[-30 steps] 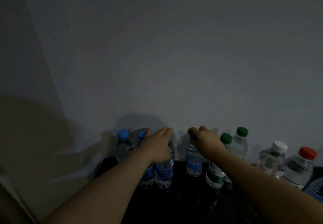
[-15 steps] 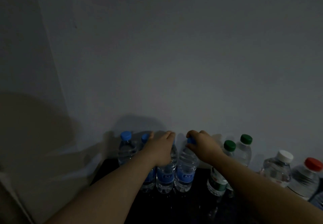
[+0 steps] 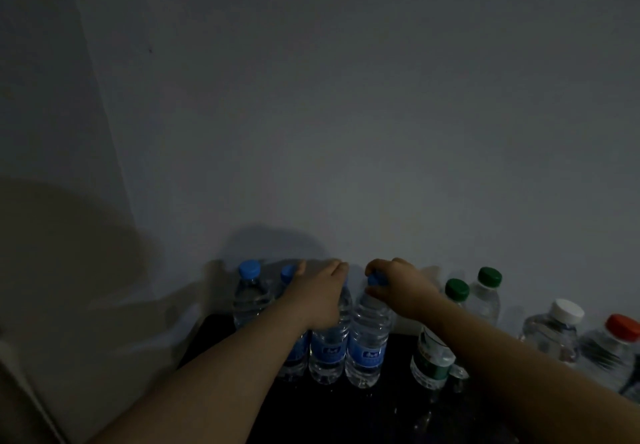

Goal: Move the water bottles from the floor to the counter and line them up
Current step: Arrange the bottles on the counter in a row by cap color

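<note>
On the dark worktop (image 3: 346, 416), the left hand (image 3: 318, 296) is gripping the top of a blue-label bottle (image 3: 327, 353). A second bottle (image 3: 367, 346) is standing just beside it on the right, with the right hand (image 3: 403, 287) pinching its blue cap (image 3: 374, 280).

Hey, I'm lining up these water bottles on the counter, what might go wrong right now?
The right hand pinches the right blue-label bottle only by its blue cap; it may slip or tip into the neighbouring bottle that the left hand holds. The right forearm passes close by the green-capped bottle; drawing back might knock it over.
</note>
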`<act>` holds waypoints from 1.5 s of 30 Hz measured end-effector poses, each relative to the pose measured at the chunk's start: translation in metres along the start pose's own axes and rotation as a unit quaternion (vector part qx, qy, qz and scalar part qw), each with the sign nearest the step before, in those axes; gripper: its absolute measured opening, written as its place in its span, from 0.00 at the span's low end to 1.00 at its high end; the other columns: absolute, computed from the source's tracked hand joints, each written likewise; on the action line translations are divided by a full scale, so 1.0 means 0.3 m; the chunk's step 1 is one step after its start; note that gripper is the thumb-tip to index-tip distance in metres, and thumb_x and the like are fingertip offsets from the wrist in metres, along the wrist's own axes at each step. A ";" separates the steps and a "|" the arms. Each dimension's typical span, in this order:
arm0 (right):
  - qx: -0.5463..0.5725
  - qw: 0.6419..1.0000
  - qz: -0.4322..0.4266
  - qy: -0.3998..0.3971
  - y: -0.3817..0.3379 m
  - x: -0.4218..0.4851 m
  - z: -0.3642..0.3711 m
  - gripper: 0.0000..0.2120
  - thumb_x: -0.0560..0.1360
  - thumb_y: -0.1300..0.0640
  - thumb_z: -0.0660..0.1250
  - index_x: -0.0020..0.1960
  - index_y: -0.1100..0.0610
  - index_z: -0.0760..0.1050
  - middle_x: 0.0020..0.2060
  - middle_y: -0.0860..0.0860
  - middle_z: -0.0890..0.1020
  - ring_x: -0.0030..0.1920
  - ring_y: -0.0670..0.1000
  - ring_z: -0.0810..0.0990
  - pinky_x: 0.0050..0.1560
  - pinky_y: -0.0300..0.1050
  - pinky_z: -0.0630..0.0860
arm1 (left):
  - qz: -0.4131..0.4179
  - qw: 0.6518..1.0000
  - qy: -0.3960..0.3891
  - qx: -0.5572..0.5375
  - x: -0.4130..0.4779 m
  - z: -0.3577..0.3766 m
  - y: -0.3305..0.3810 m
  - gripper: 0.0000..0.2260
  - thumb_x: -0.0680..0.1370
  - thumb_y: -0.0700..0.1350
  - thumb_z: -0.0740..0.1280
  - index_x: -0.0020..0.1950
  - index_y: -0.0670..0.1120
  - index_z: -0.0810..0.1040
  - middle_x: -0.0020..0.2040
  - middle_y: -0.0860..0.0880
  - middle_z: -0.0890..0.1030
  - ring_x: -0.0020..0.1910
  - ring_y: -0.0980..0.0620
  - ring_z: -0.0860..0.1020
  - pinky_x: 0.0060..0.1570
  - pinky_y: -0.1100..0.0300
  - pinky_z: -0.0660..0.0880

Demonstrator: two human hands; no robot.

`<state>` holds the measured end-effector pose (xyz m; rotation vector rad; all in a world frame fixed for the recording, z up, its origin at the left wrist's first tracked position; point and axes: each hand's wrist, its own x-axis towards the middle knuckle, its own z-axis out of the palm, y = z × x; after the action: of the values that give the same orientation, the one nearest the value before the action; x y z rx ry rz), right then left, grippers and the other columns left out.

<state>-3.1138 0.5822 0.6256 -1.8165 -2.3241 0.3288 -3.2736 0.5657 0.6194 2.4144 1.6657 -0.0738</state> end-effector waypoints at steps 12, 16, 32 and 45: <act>0.052 0.999 0.008 0.011 -0.001 -0.020 0.025 0.19 0.78 0.52 0.62 0.68 0.53 0.66 0.62 0.58 0.71 0.59 0.57 0.74 0.53 0.40 0.68 | -0.008 0.999 0.029 0.016 0.004 0.016 -0.010 0.35 0.78 0.40 0.59 0.78 0.49 0.41 0.79 0.51 0.43 0.78 0.49 0.47 0.75 0.46 0.37; 0.082 0.997 0.015 0.003 0.002 -0.026 0.028 0.23 0.77 0.51 0.64 0.70 0.54 0.65 0.65 0.58 0.71 0.62 0.58 0.73 0.61 0.45 0.70 | -0.012 1.000 0.024 0.013 0.009 0.011 -0.013 0.36 0.77 0.43 0.61 0.78 0.49 0.42 0.79 0.50 0.43 0.78 0.46 0.41 0.75 0.50 0.39; 0.076 0.975 0.050 0.203 0.213 -0.161 -0.082 0.13 0.80 0.57 0.58 0.59 0.60 0.77 0.56 0.57 0.79 0.55 0.56 0.76 0.55 0.48 0.73 | 0.010 0.978 0.208 0.004 0.036 0.007 0.171 0.25 0.79 0.45 0.57 0.76 0.49 0.56 0.73 0.51 0.65 0.71 0.49 0.65 0.70 0.55 0.62; 0.043 0.987 0.073 0.134 0.311 -0.163 -0.033 0.09 0.79 0.55 0.58 0.55 0.59 0.72 0.55 0.55 0.78 0.51 0.58 0.78 0.47 0.48 0.75 | -0.013 0.950 0.300 0.082 0.111 0.088 0.225 0.07 0.60 0.40 0.63 0.21 0.46 0.74 0.20 0.50 0.74 0.18 0.51 0.73 0.22 0.67 0.70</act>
<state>-3.0124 0.5571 0.6094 -1.8646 -1.9757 0.1869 -3.1969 0.5681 0.5980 2.7134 1.9903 0.6001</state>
